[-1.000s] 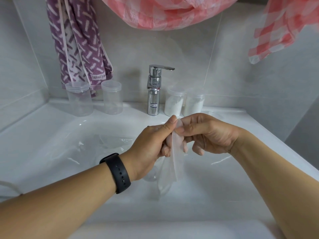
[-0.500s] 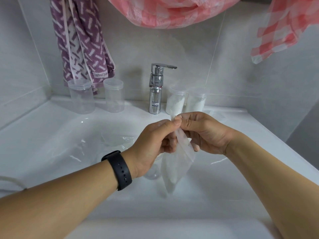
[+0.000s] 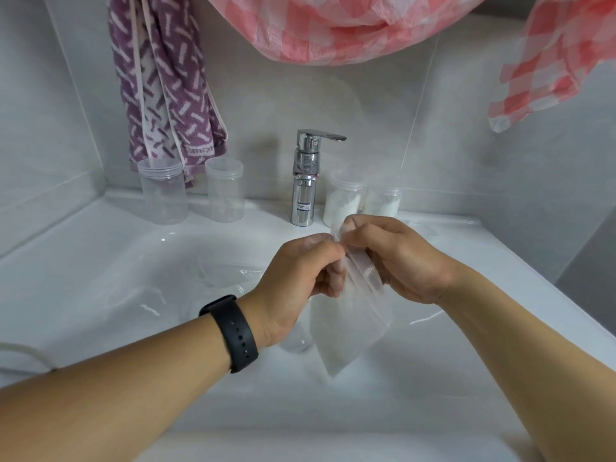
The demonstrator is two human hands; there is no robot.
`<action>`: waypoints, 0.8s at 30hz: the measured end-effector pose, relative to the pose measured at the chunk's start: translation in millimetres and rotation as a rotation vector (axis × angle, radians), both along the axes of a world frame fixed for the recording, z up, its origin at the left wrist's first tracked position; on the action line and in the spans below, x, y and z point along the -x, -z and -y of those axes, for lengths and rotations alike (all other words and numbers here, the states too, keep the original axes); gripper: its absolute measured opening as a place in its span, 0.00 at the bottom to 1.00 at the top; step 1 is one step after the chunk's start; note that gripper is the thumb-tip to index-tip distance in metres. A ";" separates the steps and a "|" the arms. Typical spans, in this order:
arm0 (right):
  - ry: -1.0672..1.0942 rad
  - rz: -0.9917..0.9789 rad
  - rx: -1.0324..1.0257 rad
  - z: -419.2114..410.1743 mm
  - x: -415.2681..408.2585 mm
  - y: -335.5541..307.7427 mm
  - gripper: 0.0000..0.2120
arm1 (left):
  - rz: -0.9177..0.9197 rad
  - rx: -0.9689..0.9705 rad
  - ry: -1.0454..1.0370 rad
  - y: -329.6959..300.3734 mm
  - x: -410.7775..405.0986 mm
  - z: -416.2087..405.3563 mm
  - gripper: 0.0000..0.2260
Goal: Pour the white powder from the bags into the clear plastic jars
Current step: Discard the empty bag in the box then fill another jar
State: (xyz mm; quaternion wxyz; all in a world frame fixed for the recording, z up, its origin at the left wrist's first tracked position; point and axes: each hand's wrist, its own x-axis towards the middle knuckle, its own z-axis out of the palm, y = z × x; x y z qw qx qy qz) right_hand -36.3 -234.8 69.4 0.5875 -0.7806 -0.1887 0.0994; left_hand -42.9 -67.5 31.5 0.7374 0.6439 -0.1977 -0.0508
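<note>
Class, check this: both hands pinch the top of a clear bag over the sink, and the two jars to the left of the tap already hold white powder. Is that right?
Not quite. The head view shows the two jars left of the tap empty; the powder-filled jars stand to its right. The left hand and right hand do pinch the bag over the sink.

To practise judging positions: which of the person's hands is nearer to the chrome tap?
Left, though only slightly. The left hand is in front of the tap, almost directly below it in the picture; the right hand is in front and off to the tap's right. Both pinch the bag.
</note>
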 end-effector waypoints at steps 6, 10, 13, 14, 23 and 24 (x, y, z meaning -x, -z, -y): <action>0.246 0.585 0.424 16.0 9.4 -15.8 0.11 | 0.578 -0.261 -0.277 3.3 2.8 -9.3 0.15; 0.268 0.862 0.621 18.7 14.6 -25.4 0.07 | 0.653 -0.245 -0.284 6.1 -0.7 -10.0 0.14; 0.254 0.774 0.455 21.4 16.7 -29.9 0.07 | 0.582 -0.211 -0.177 6.6 -0.9 -7.9 0.12; 0.237 0.681 0.307 22.7 16.8 -31.8 0.07 | 0.523 -0.188 -0.151 6.3 -1.1 -7.4 0.11; 0.015 0.112 -0.320 34.1 9.4 -34.9 0.10 | 0.357 -0.533 0.361 5.0 7.3 -10.6 0.32; -0.005 0.064 -0.350 33.2 9.6 -32.4 0.13 | 0.346 -0.573 0.421 4.8 11.1 -8.6 0.31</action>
